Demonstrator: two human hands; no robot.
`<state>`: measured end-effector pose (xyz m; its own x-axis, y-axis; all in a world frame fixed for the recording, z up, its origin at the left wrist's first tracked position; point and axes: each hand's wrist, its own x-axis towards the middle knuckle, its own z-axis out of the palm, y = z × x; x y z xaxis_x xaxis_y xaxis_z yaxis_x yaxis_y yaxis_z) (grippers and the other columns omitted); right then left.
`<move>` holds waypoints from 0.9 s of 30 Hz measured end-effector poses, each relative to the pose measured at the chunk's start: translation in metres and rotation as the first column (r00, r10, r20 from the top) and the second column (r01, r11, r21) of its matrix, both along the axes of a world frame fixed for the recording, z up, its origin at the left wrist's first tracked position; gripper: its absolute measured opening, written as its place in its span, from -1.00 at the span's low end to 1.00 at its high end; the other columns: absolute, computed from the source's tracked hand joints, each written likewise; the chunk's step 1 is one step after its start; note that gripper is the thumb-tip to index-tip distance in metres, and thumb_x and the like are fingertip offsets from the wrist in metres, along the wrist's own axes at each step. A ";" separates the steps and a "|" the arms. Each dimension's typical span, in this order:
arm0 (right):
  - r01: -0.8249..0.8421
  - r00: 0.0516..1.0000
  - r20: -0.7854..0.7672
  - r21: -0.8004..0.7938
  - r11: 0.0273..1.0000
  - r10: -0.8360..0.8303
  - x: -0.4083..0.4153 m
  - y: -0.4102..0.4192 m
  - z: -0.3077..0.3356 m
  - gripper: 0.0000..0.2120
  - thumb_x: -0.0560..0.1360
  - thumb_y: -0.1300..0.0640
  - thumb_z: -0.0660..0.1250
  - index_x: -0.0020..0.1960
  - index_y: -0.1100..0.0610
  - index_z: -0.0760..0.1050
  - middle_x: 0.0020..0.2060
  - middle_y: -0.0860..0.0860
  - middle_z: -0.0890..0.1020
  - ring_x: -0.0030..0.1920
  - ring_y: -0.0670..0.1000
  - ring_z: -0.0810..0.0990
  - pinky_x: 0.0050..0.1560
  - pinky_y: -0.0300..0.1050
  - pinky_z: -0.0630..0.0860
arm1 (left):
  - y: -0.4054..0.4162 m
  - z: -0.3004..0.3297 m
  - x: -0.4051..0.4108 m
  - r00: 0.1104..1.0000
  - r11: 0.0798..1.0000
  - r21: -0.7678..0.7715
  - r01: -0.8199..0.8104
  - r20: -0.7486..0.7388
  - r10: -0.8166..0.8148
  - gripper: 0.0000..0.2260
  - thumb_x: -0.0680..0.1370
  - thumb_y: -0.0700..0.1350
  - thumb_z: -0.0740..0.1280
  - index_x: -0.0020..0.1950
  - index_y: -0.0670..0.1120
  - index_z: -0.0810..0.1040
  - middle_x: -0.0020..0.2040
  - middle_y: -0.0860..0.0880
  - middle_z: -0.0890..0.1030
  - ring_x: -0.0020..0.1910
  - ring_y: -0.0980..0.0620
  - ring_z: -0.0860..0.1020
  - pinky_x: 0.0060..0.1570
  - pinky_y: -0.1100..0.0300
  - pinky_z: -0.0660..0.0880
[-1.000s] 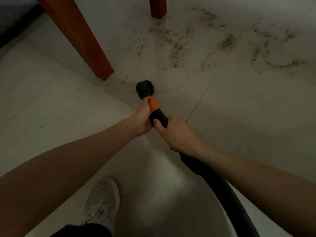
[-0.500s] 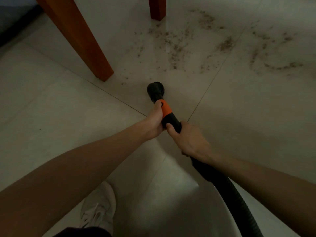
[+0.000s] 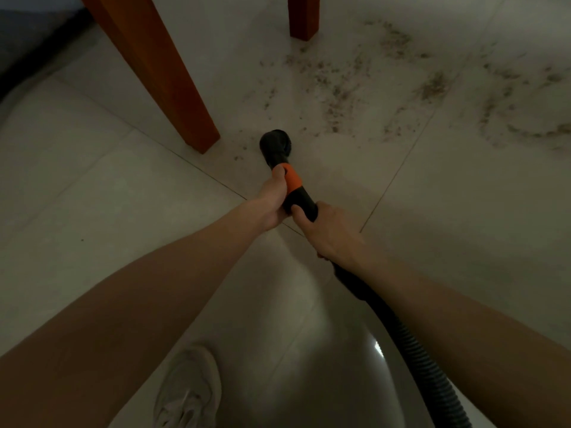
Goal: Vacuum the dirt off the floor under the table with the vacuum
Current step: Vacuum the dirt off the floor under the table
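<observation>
On the pale tile floor (image 3: pixel 92 186), near the mid of the view, sits the round black nozzle (image 3: pixel 276 143) of the vacuum. It's right by the foot of the big orange-brown table leg (image 3: pixel 160 72), a bit to its right, not touching it. A 2nd table leg (image 3: pixel 303 17) stands farther back, at the top of the view.

Both hands hold the vacuum's tube. The left hand (image 3: pixel 272 202) is in front, w/ fingers curled round the tube at the orange band (image 3: pixel 292 180), just behind the nozzle. The right hand (image 3: pixel 330 230) grips the black part right behind that, thumb on top. The 2 hands are v. close, almost touching, one behind the other. Both arms reach out straight from the bottom corners.

The black ribbed hose (image 3: pixel 429 359) comes out from under the right hand & runs down to the bottom right edge.

The dirt (image 3: pixel 340 94) is a wide mess of brown bits & crumbs on the floor past the nozzle, spread from the mid top over to the right edge. A few small bits lie just left of the nozzle, btwn it & the big leg. Can't tell if the nozzle touches the floor or sits just over it.

At the bottom, a white shoe (image 3: pixel 188 390) stands on the tiles under the left arm.
</observation>
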<state>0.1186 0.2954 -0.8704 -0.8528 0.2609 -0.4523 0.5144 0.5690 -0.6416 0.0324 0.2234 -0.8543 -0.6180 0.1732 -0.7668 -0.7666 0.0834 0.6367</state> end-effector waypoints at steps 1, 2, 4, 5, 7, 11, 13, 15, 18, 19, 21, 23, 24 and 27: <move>0.000 1.000 0.004 -0.010 1.000 0.000 -0.003 0.000 0.000 -0.56 0.56 -0.25 0.09 0.03 0.13 0.40 -0.27 0.08 0.59 -0.34 0.08 0.63 -0.26 0.01 0.63 | -0.001 -0.001 -0.003 1.000 1.000 -0.008 -0.001 -0.004 0.001 -0.54 0.65 0.09 0.02 0.43 -0.19 0.25 0.18 -0.19 0.47 0.12 -0.12 0.49 0.03 0.07 0.45; 0.006 1.000 0.009 -0.032 0.999 -0.006 -0.005 0.000 0.000 -0.58 0.56 -0.25 0.09 0.02 0.13 0.40 -0.29 0.08 0.59 -0.37 0.07 0.62 -0.29 -0.01 0.63 | -0.001 -0.001 -0.005 1.000 1.000 -0.017 0.001 -0.006 -0.001 -0.53 0.65 0.09 0.02 0.43 -0.19 0.24 0.18 -0.19 0.47 0.12 -0.13 0.49 0.04 0.06 0.45; 0.025 1.000 0.014 -0.080 0.997 -0.024 -0.005 0.000 0.000 -0.60 0.57 -0.23 0.10 0.00 0.12 0.40 -0.34 0.06 0.57 -0.47 0.02 0.57 -0.40 -0.10 0.57 | -0.001 0.000 -0.005 1.000 1.000 -0.027 0.009 -0.013 -0.010 -0.54 0.65 0.09 0.02 0.42 -0.19 0.25 0.11 -0.17 0.47 0.06 -0.10 0.48 0.02 0.06 0.45; 0.034 0.999 0.016 -0.098 0.995 -0.032 -0.002 0.001 0.000 -0.61 0.57 -0.22 0.11 -0.02 0.11 0.40 -0.36 0.05 0.57 -0.50 -0.01 0.55 -0.44 -0.14 0.54 | -0.001 0.001 -0.003 1.000 0.999 -0.027 0.019 -0.014 -0.020 -0.55 0.65 0.08 0.02 0.42 -0.19 0.25 0.11 -0.16 0.46 0.04 -0.09 0.47 0.01 0.06 0.44; 0.063 0.998 0.027 -0.139 0.988 -0.059 0.007 0.002 -0.002 -0.65 0.57 -0.20 0.12 -0.08 0.08 0.39 -0.38 0.04 0.56 -0.53 -0.04 0.51 -0.48 -0.17 0.52 | 0.000 0.001 0.004 0.998 0.998 -0.018 0.056 -0.007 -0.056 -0.55 0.65 0.07 0.01 0.42 -0.19 0.23 0.17 -0.18 0.46 0.04 -0.09 0.47 0.00 0.05 0.45; 0.095 0.995 0.031 -0.217 0.972 -0.091 0.032 0.004 -0.005 -0.68 0.58 -0.17 0.14 -0.17 0.05 0.37 -0.41 0.02 0.55 -0.56 -0.08 0.47 -0.48 -0.19 0.48 | -0.001 -0.007 0.023 0.995 0.994 -0.051 0.099 0.009 -0.099 -0.54 0.65 0.07 0.02 0.42 -0.21 0.24 0.20 -0.19 0.48 0.07 -0.11 0.50 -0.04 0.05 0.48; 0.057 0.998 0.021 -0.204 0.977 -0.054 0.041 0.003 -0.006 -0.69 0.58 -0.17 0.14 -0.18 0.04 0.37 -0.41 0.02 0.55 -0.56 -0.09 0.47 -0.50 -0.21 0.48 | -0.004 -0.011 0.031 0.996 0.995 -0.060 0.083 0.014 -0.083 -0.56 0.65 0.07 0.02 0.40 -0.21 0.24 0.17 -0.17 0.49 0.12 -0.13 0.51 -0.03 0.05 0.48; 0.014 1.000 0.026 -0.189 0.982 -0.009 0.044 0.000 -0.006 -0.69 0.57 -0.18 0.15 -0.17 0.04 0.36 -0.39 0.02 0.54 -0.55 -0.08 0.48 -0.50 -0.21 0.49 | -0.009 -0.014 0.036 0.999 0.998 -0.045 0.053 0.012 -0.053 -0.62 0.65 0.06 0.02 0.33 -0.17 0.28 0.02 -0.11 0.49 0.00 -0.07 0.52 -0.03 0.06 0.46; -0.075 0.996 0.034 -0.138 0.988 0.080 0.036 -0.004 -0.005 -0.68 0.57 -0.19 0.14 -0.09 0.07 0.38 -0.35 0.03 0.54 -0.46 -0.03 0.52 -0.37 -0.10 0.57 | -0.020 -0.017 0.033 0.997 0.997 -0.007 -0.072 0.022 0.073 -0.68 0.64 0.05 0.07 0.25 -0.15 0.30 -0.11 -0.08 0.47 -0.16 -0.02 0.49 -0.11 0.07 0.45; -0.104 0.993 0.036 -0.115 0.988 0.109 0.031 -0.007 -0.005 -0.67 0.57 -0.19 0.14 -0.05 0.09 0.39 -0.34 0.03 0.54 -0.42 -0.01 0.54 -0.31 -0.04 0.59 | -0.024 -0.017 0.031 0.994 0.994 0.002 -0.106 0.025 0.106 -0.65 0.64 0.05 0.07 0.28 -0.16 0.31 -0.10 -0.10 0.48 -0.15 -0.03 0.50 -0.14 0.06 0.45; -0.152 0.987 0.040 -0.070 0.986 0.155 0.021 -0.013 -0.004 -0.65 0.57 -0.21 0.13 0.00 0.09 0.39 -0.31 0.03 0.54 -0.37 0.02 0.56 -0.24 0.01 0.62 | -0.032 -0.017 0.024 0.989 0.990 0.000 -0.143 0.027 0.142 -0.61 0.64 0.06 0.06 0.32 -0.18 0.31 -0.07 -0.11 0.48 -0.10 -0.06 0.49 -0.09 0.04 0.45; -0.165 0.985 0.042 -0.060 0.984 0.168 0.011 -0.020 -0.003 -0.67 0.56 -0.21 0.14 0.01 0.07 0.39 -0.29 0.03 0.54 -0.37 0.01 0.56 -0.25 0.00 0.61 | -0.039 -0.018 0.017 0.985 0.985 0.006 -0.172 0.033 0.172 -0.68 0.63 0.06 0.06 0.21 -0.16 0.31 -0.13 -0.10 0.46 -0.14 -0.04 0.47 -0.03 0.06 0.40; -0.167 0.985 0.040 -0.064 0.984 0.170 0.008 -0.023 -0.003 -0.68 0.56 -0.20 0.15 0.01 0.07 0.39 -0.30 0.01 0.53 -0.38 -0.01 0.54 -0.27 -0.03 0.59 | -0.042 -0.018 0.014 0.982 0.982 0.007 -0.187 0.038 0.186 -0.72 0.63 0.05 0.06 0.16 -0.15 0.29 -0.15 -0.09 0.44 -0.17 -0.02 0.46 -0.03 0.07 0.38; -0.181 0.983 0.035 -0.048 0.982 0.183 -0.006 -0.032 -0.002 -0.68 0.56 -0.19 0.16 0.00 0.08 0.39 -0.33 -0.02 0.49 -0.41 -0.05 0.49 -0.39 -0.13 0.46 | -0.049 -0.018 0.003 0.972 0.973 0.003 -0.231 0.039 0.231 -0.74 0.63 0.04 0.07 0.14 -0.14 0.30 -0.14 -0.08 0.44 -0.19 0.00 0.45 -0.10 0.08 0.40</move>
<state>0.1128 0.2634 -0.8719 -0.8658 0.0818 -0.4937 0.4299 0.6266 -0.6500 0.0352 0.1745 -0.8725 -0.6125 0.0348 -0.7897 -0.7882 -0.1033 0.6067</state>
